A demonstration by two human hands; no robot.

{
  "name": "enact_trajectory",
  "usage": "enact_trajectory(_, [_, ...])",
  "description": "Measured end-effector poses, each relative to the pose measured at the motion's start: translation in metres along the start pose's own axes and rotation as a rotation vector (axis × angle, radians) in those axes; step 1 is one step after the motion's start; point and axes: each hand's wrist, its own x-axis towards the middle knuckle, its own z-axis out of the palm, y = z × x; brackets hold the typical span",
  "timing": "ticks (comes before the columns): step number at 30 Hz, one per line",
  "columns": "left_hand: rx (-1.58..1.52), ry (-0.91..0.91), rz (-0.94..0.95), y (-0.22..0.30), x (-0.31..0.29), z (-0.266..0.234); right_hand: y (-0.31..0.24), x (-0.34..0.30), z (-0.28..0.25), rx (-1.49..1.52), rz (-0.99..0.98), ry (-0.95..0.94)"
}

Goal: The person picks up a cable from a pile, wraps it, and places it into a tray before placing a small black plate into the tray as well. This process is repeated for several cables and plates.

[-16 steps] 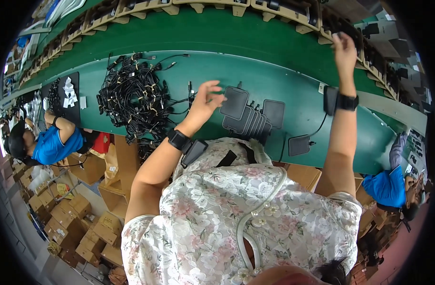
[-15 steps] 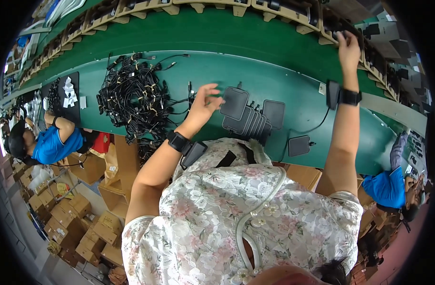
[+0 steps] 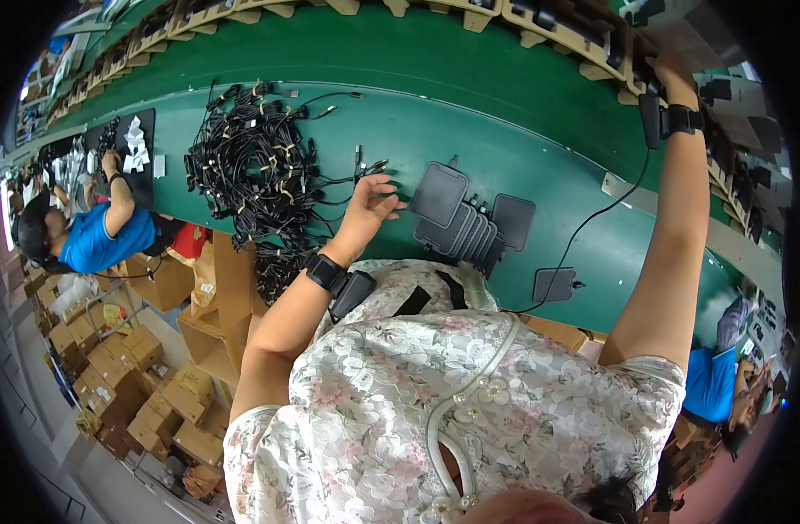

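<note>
My left hand (image 3: 371,208) hovers over the green workbench, fingers loosely curled and apart, with nothing in it. Just right of it is a group of flat black square pads (image 3: 440,194), several standing in a leaning row and others lying flat. Far off to the right, my right hand (image 3: 673,73) reaches to a tan moulded tray (image 3: 623,80) that holds dark items. Its fingertips are hidden at the tray, so any hold is out of sight. A single black square pad (image 3: 553,286) lies apart near the bench's front edge.
A big heap of bundled black cables (image 3: 251,166) covers the bench left of my left hand, with loose plugs toward it. More tan trays (image 3: 374,7) line the far side. Co-workers in blue sit at both sides; cardboard boxes (image 3: 186,393) stand on the floor at left.
My right hand has moved further right and down to the tray, its fingertips passing out of sight. My left hand has stayed near the pads, its fingers still apart.
</note>
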Motion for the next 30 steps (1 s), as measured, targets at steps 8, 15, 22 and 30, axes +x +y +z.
enact_trajectory(8, [-0.031, 0.149, 0.014, -0.006, -0.01, -0.016, -0.006, 0.024, 0.089, 0.592, 0.477, 0.124])
enact_trajectory(15, [0.034, 0.218, 0.069, -0.007, -0.006, -0.023, -0.012, -0.007, 0.083, 0.238, 0.377, 0.186])
enact_trajectory(22, [0.389, 0.415, 0.343, -0.026, 0.006, -0.039, -0.018, -0.028, 0.069, 0.609, 0.384, 0.316])
enact_trajectory(30, [0.909, 0.503, 0.471, -0.029, 0.008, -0.05, -0.075, -0.079, -0.012, -0.037, -0.097, 0.499])
